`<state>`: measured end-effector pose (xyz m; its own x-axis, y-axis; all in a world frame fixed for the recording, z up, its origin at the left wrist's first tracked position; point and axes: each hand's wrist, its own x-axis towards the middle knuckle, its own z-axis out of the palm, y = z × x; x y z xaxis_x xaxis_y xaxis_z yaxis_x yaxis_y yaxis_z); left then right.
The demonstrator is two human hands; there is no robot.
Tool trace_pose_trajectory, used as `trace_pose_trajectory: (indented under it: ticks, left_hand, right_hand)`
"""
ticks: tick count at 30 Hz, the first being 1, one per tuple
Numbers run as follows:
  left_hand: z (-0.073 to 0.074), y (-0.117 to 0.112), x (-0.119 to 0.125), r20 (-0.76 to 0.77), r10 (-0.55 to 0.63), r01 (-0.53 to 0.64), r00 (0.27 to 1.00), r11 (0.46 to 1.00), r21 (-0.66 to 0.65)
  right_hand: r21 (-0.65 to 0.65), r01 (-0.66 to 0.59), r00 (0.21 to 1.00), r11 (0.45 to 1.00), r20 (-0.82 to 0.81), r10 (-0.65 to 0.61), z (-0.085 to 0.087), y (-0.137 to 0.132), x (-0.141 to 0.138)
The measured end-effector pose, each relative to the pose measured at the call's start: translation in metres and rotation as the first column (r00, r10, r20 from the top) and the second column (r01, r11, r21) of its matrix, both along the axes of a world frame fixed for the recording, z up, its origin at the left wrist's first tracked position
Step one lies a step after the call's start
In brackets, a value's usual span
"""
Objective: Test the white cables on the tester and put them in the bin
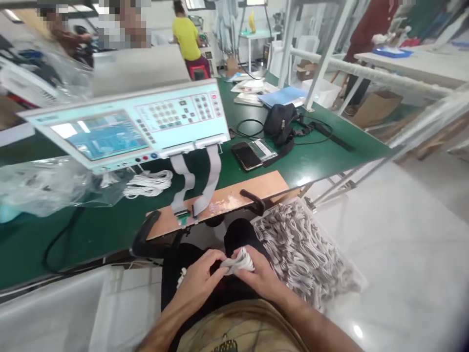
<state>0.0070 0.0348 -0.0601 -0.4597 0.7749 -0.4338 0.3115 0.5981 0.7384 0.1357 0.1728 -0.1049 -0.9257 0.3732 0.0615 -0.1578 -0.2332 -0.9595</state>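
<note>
Low in the view, over my lap, my left hand (200,282) and my right hand (261,277) both close on a small coiled bundle of white cable (240,261). The left fingers pinch its left end, the right fingers wrap its right side. A clear bag with several similar white cable bundles (304,247) lies just right of my right hand. Above my hands, a wooden fixture board (223,198) sits at the green bench's (322,151) front edge, with two grey ribbon cables (200,178) running up to a tester console (135,124).
A white cable coil (148,183) and a crumpled plastic bag (44,186) lie left on the bench. A phone (246,155), a black pouch (281,123) and papers (264,93) sit farther back. Other people stand and sit in the background. White floor (403,254) opens to the right.
</note>
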Motion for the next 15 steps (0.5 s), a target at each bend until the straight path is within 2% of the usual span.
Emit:
trace_pose_trajectory:
  ticks: [2,4,7,9,11,13,15]
  left_hand:
    - [0.003,-0.004,-0.005,-0.153,-0.040,0.048,0.987,0.998,0.043]
    - [0.005,-0.007,-0.006,-0.116,-0.114,0.130,0.987,0.981,0.145]
    - [0.002,-0.010,-0.005,-0.100,-0.218,0.238,0.971,0.930,0.280]
    - [0.000,-0.013,-0.005,-0.145,-0.237,0.273,0.961,0.901,0.335]
    - [-0.001,-0.016,-0.007,-0.208,-0.284,0.346,0.936,0.851,0.396]
    - [0.002,-0.019,-0.009,-0.269,-0.313,0.404,0.911,0.811,0.423]
    - [0.008,-0.021,-0.011,-0.352,-0.301,0.435,0.887,0.799,0.414]
  right_hand:
    - [0.196,-0.083,0.996,0.977,0.042,0.076,0.007,0.002,-0.004]
    - [0.256,-0.170,0.985,0.952,0.049,0.163,0.015,0.001,-0.009]
    - [0.286,-0.236,0.971,0.929,0.035,0.236,0.023,0.001,-0.013]
    - [0.199,-0.314,0.949,0.928,0.040,0.313,0.024,0.002,-0.015]
    - [0.018,-0.409,0.912,0.912,0.038,0.409,0.022,0.003,-0.016]
    - [-0.220,-0.444,0.890,0.869,0.002,0.455,0.016,0.002,-0.019]
    - [-0.413,-0.436,0.882,0.800,-0.021,0.471,0.008,-0.001,-0.023]
